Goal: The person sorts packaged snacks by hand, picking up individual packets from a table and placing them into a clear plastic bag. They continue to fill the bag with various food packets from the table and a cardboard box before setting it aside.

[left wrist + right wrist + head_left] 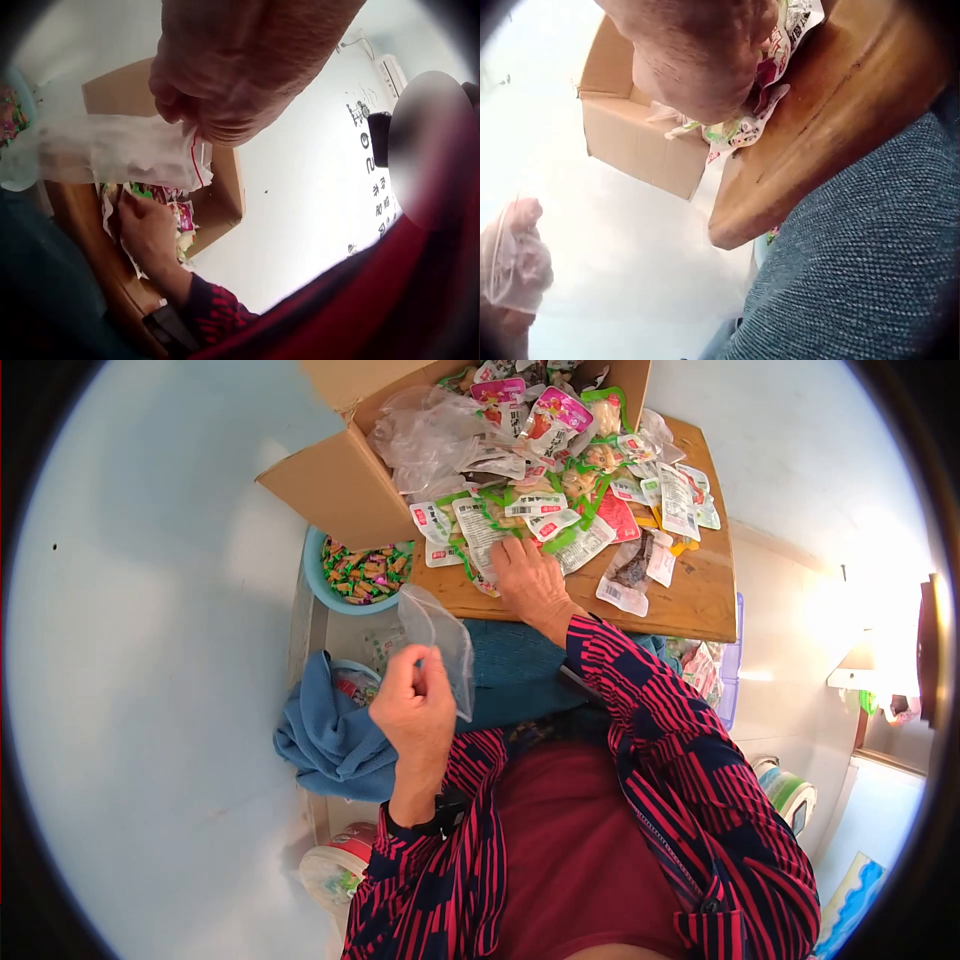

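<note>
My left hand [415, 695] pinches a clear zip bag [440, 645] near its edge, and the bag hangs in front of the table. In the left wrist view a red line runs along one end of this bag [97, 154]. My right hand [530, 580] is at the near edge of a heap of snack packets [560, 490] on the wooden table. Its bent fingers touch a white-backed packet [474, 525]; the fingertips are hidden, and I cannot tell whether they grip it. In the right wrist view packets [742, 131] show just below the right hand.
A cardboard box [335, 495] lies tipped with its opening toward the heap. Left of the table is a blue basin [316, 575] of small wrapped sweets. A blue cloth [335, 720] hangs below it. One dark-filled packet [632, 565] lies near the table's [700, 595] right side.
</note>
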The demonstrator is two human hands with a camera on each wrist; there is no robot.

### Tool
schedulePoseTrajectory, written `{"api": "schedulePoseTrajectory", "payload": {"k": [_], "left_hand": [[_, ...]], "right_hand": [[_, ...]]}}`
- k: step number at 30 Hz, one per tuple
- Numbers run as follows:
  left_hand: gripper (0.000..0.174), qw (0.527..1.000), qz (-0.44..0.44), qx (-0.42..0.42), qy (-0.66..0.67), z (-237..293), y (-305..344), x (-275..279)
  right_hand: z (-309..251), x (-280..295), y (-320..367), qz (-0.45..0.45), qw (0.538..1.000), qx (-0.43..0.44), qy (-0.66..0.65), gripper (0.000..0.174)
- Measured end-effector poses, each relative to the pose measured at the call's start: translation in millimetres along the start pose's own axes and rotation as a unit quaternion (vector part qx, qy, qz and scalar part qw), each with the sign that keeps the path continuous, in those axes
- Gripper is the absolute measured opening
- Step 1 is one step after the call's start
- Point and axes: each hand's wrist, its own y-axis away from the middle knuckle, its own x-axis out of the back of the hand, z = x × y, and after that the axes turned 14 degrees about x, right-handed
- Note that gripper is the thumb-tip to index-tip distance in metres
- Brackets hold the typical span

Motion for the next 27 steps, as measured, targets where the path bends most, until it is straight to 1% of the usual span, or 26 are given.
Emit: {"api": "schedulePoseTrajectory", "payload": {"k": [2,3,5,6,8,9,10,11,12,13,14,15,16,17,18,19,21,23,25,26,27], "left_hand": [[0.008,0.999,-0.035,0.001,-0.010,-3.0,7.7,-7.1],[0.007,0.999,-0.042,-0.008,-0.001,-2.5,10.4,-10.5],[0.007,0.999,-0.048,-0.012,-0.008,-4.7,15.6,-15.9],[0.007,0.998,-0.053,-0.019,-0.015,-4.7,17.3,-19.6],[0.007,0.998,-0.057,-0.024,-0.003,-6.7,21.5,-28.7],[0.008,0.998,-0.061,-0.030,0.008,-7.0,23.8,-32.0],[0.008,0.998,-0.062,-0.029,0.009,-5.4,25.0,-34.2],[0.009,0.996,-0.076,-0.037,-0.014,-3.8,25.9,-36.7],[0.012,0.994,-0.092,-0.045,-0.038,-2.4,27.7,-39.2],[0.012,0.994,-0.096,-0.045,-0.037,-0.8,29.6,-43.1],[0.010,0.994,-0.091,-0.055,-0.020,1.3,31.1,-48.6],[0.009,0.994,-0.087,-0.064,-0.004,3.3,32.8,-53.8],[0.009,0.994,-0.092,-0.064,-0.001,4.6,35.4,-58.1],[0.011,0.993,-0.102,-0.061,-0.003,5.7,38.0,-62.0],[0.012,0.992,-0.112,-0.057,-0.005,7.1,40.4,-66.0],[0.012,0.992,-0.112,-0.052,-0.005,8.9,41.7,-69.5],[0.015,0.988,-0.121,-0.094,-0.032,11.5,44.9,-74.3],[0.016,0.988,-0.125,-0.084,-0.032,17.0,49.2,-77.6],[0.017,0.987,-0.134,-0.083,-0.029,21.8,51.7,-81.2],[0.020,0.985,-0.145,-0.080,-0.037,23.5,53.0,-82.6],[0.022,0.983,-0.157,-0.079,-0.045,25.4,53.9,-84.4]], "right_hand": [[5.3,-0.1,-0.3,0.042,0.999,0.012,0.000,0.013],[5.8,4.1,-2.3,0.042,0.999,0.012,-0.001,0.013],[8.6,15.6,-1.8,0.106,0.994,0.008,-0.026,0.011],[11.0,23.3,-1.4,0.105,0.994,0.007,-0.025,0.011],[13.2,40.7,2.4,0.194,0.969,-0.043,-0.149,0.012],[13.5,49.6,6.7,0.192,0.969,-0.044,-0.149,0.012],[14.3,59.2,11.4,0.180,0.934,-0.153,-0.268,0.014],[15.9,69.5,16.1,0.165,0.873,-0.258,-0.379,0.016],[17.6,83.3,20.7,0.164,0.873,-0.261,-0.377,0.016],[20.0,98.5,25.8,0.187,0.783,-0.338,-0.488,0.017],[24.4,108.4,33.5,0.207,0.671,-0.406,-0.585,0.019],[30.1,113.2,44.6,0.240,0.627,-0.388,-0.631,0.018],[33.4,119.8,55.3,0.241,0.628,-0.391,-0.628,0.018],[34.7,128.5,65.5,0.260,0.611,-0.397,-0.634,0.018],[35.1,139.9,74.4,0.278,0.593,-0.402,-0.640,0.018],[35.5,156.1,83.8,0.251,0.557,-0.417,-0.673,0.019],[29.6,178.8,99.1,0.245,0.563,-0.422,-0.666,0.020],[24.1,190.8,116.3,0.239,0.570,-0.425,-0.661,0.020],[20.3,200.4,133.2,0.240,0.552,-0.435,-0.669,0.020],[17.4,203.0,141.3,0.238,0.553,-0.437,-0.668,0.020],[15.1,203.8,149.1,0.213,0.583,-0.437,-0.651,0.019]]}}
